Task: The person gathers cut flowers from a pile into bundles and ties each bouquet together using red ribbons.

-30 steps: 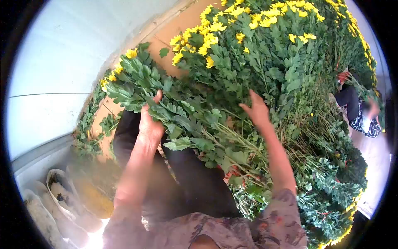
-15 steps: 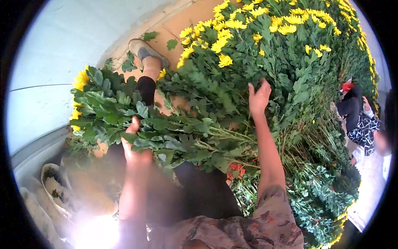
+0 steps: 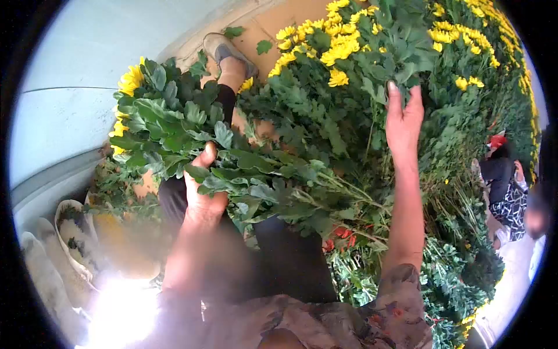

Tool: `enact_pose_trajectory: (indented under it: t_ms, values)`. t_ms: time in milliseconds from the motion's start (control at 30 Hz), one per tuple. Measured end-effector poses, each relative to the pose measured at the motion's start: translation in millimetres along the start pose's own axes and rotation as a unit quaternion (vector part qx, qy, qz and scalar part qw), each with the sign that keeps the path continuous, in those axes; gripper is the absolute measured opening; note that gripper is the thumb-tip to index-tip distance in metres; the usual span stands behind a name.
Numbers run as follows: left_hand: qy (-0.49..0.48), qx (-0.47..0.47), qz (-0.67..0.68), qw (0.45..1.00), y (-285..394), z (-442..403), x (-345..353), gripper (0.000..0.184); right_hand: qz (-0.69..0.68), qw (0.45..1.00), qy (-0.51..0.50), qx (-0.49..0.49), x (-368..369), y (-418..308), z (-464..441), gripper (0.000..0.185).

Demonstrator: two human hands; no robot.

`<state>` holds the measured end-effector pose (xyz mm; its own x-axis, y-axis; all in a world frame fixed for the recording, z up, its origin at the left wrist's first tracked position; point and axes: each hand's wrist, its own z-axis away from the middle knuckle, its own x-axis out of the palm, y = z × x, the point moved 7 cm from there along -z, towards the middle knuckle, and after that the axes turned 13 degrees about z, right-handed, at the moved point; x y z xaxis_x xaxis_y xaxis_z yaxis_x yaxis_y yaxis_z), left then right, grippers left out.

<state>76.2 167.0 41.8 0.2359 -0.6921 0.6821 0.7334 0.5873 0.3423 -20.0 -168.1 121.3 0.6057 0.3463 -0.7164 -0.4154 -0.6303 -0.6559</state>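
Note:
My left hand (image 3: pixel 204 195) is closed around a bunch of yellow chrysanthemums (image 3: pixel 174 125). The blooms point to the left, and the bare stems run right across my lap. Farther right, my right hand (image 3: pixel 404 119) grips a leafy chrysanthemum stem (image 3: pixel 401 49) at the edge of the big heap, with thumb and fingers partly hidden by leaves. Its flower head is not visible. Beneath and around that hand lies the heap of cut chrysanthemums (image 3: pixel 314 110), with yellow heads along its far side.
A blue-white wall (image 3: pixel 70 116) rises at the left. Pale sacks (image 3: pixel 72 244) stand lower left near a bright glare. Red ties (image 3: pixel 340 237) lie among the stems by my lap. Another person (image 3: pixel 508 192) sits at the far right. Loose leaves (image 3: pixel 264 46) dot the floor.
My right hand has moved up and right and closed on a leafy stem, which now stands above the heap. My left hand still holds its bunch. The view has shifted slightly.

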Motion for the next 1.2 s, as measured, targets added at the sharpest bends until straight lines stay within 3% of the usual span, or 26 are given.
enact_pose_trajectory:
  t_ms: [33,133,200,233,433,500,567,633,667,733,767,867,1000,1200]
  values:
    - [-0.009,0.0,0.027,1.0,-2.0,-1.6,-1.9,0.032,0.005,0.999,0.008,-0.045,-4.2,-23.7,5.3,0.022]
    - [-0.047,0.003,0.024,0.999,2.3,-0.1,7.3,0.036,0.115,0.976,-0.181,-0.024,61.9,20.3,51.9,0.02]
    - [-0.057,0.023,0.011,0.998,5.6,-1.4,4.8,0.039,0.103,0.966,-0.218,-0.091,97.6,50.8,90.4,0.044]
    - [-0.055,0.024,0.012,0.998,6.5,-1.8,3.1,0.039,0.164,0.94,-0.297,-0.029,118.7,79.3,110.4,0.056]
    - [-0.033,0.009,0.004,0.999,5.3,3.6,10.1,0.037,0.279,0.899,-0.337,-0.015,217.3,144.7,152.7,0.06]
    - [-0.019,-0.003,0.021,1.0,2.9,0.6,7.5,0.036,0.402,0.867,-0.268,-0.126,238.5,139.8,154.9,0.07]
    - [-0.047,-0.036,0.038,0.998,-1.7,-3.2,9.9,0.037,0.45,0.827,-0.307,-0.137,247.5,144.3,149.7,0.075]
    - [-0.023,-0.03,0.042,0.998,-2.8,-2.9,13.3,0.039,0.284,0.889,-0.35,0.074,227.2,149.3,132.1,0.067]
    - [-0.011,-0.014,0.027,0.999,-2.1,-2.4,15.2,0.035,0.287,0.891,-0.345,0.068,212.8,145.0,121.6,0.067]
    - [-0.011,0.003,0.023,1.0,-1.0,-3.1,20.7,0.031,0.111,0.91,-0.371,0.148,178.5,138.0,106.4,0.066]
    - [-0.009,-0.01,0.036,0.999,-2.8,-4.8,23.4,0.035,0.12,0.914,-0.361,0.14,156.6,125.6,97.5,0.066]
    - [-0.033,-0.012,0.06,0.998,-9.7,-7.5,34.4,0.04,0.05,0.899,-0.363,0.24,78.2,67.1,72.8,0.071]
    - [-0.072,0.001,0.088,0.993,-20.9,-15.0,45.1,0.04,-0.035,0.922,-0.235,0.306,1.3,62.7,53.6,0.063]
    - [-0.099,-0.037,0.107,0.989,-36.0,-22.2,55.4,0.04,-0.136,0.959,-0.133,0.209,-90.1,37.0,40.9,0.046]
